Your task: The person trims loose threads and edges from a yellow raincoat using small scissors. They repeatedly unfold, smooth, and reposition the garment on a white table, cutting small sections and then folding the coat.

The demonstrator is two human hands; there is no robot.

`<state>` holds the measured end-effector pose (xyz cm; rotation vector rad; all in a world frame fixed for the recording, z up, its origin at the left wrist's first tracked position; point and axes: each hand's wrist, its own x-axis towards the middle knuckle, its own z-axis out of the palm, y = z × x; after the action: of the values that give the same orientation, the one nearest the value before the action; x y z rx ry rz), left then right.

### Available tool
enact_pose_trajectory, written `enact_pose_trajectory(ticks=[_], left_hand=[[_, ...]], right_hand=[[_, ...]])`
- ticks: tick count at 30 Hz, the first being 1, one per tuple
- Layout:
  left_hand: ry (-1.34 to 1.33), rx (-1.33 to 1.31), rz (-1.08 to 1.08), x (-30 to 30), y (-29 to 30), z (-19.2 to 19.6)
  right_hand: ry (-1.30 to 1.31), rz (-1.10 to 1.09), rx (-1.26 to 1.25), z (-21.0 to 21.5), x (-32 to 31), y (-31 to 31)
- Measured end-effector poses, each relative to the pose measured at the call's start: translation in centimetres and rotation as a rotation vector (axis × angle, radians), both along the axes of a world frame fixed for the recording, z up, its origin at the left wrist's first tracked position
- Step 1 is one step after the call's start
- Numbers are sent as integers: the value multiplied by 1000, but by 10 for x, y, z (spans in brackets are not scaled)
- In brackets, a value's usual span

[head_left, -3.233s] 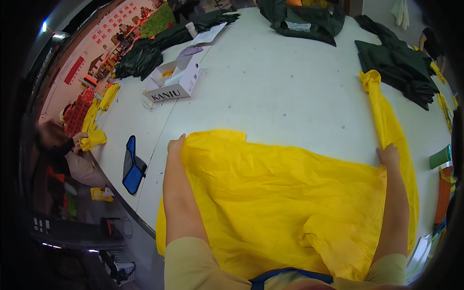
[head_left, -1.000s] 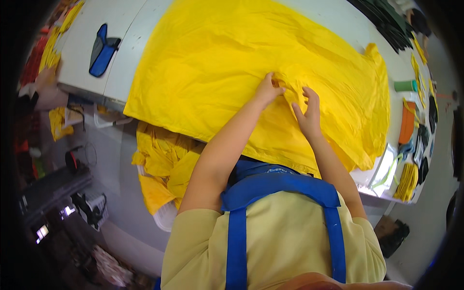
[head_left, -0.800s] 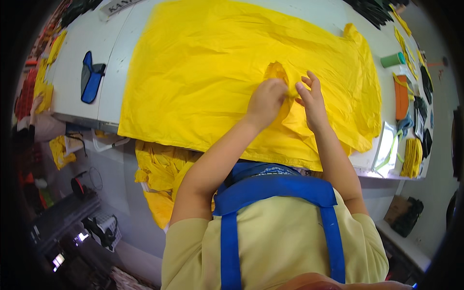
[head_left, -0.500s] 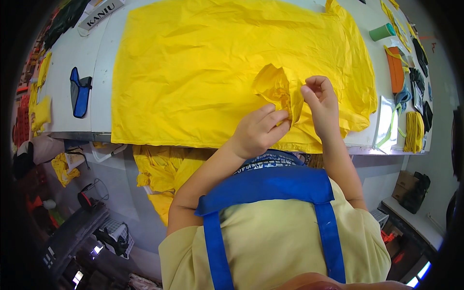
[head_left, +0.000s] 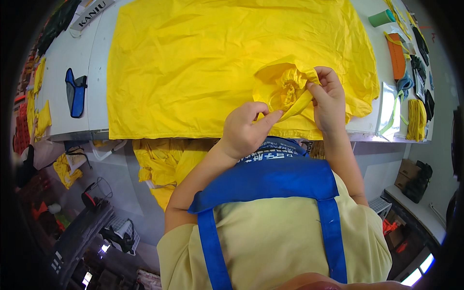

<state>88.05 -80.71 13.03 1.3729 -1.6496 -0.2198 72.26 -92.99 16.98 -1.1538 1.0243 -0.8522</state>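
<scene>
both hands at the near edge of the yellow fabric [head_left: 193, 72], working one bunched spot. left hand [head_left: 244, 133] curled, thumb and forefinger pinched on a narrow yellow strip [head_left: 296, 105] that runs up and to the right into the gathered puff [head_left: 285, 84]. right hand [head_left: 330, 104] closed around the puff's right side, fingertips pressing into the gathers. puff lifted just above the sheet, between the two hands, nearer the right one; strip's long axis slanting from the left hand's pinch toward the right hand's fingers

rest of the fabric spread flat and wide over the white table [head_left: 94, 58], long side running left to right, near hem lying along the table's front edge, directly ahead of the blue apron [head_left: 270, 179]. plenty of open cloth beyond and to the left of the hands; far less to the right, where the sheet ends close to an orange strap [head_left: 396, 55], a green roll [head_left: 382, 18] and a yellow bundle [head_left: 414, 118]. blue pouch [head_left: 76, 92] well apart at the table's left. more yellow cloth [head_left: 162, 164] hanging below the front edge
</scene>
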Motion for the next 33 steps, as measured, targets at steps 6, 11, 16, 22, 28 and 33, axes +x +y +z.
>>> enact_pose_trajectory(ticks=[6, 11, 16, 22, 28, 33], left_hand=[[473, 449, 3, 9, -9, 21], [617, 484, 69, 20, -21, 27], [914, 763, 20, 23, 2, 32], [1402, 593, -72, 7, 5, 30], [1039, 557, 0, 9, 5, 31], [109, 309, 173, 16, -13, 31]], right_hand=[[7, -4, -153, -4, 7, 11], [11, 79, -399, -9, 10, 23], [148, 171, -621, -10, -4, 23], [255, 160, -715, -9, -2, 28], [262, 61, -565, -2, -5, 31], [315, 189, -651, -6, -4, 36]])
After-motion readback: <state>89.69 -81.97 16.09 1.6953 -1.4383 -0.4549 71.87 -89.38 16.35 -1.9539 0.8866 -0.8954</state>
